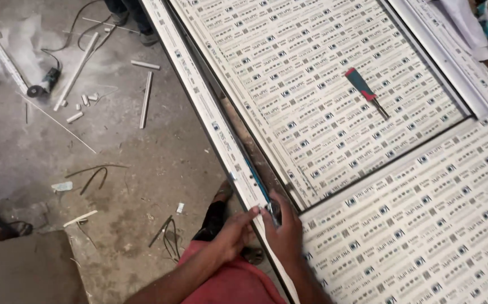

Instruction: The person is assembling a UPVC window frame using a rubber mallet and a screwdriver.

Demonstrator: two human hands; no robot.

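Below, right hand (284, 228), white printed panel (334, 84)

In the upper left of your frame, an angle grinder (49, 79) (probably, it's small) lies on the concrete floor (142, 169) among white offcuts (145, 98); upper right, a red-handled screwdriver (365, 90).

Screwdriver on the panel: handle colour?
The screwdriver has a teal handle with a red end and a dark shaft. Shows best in the head view.
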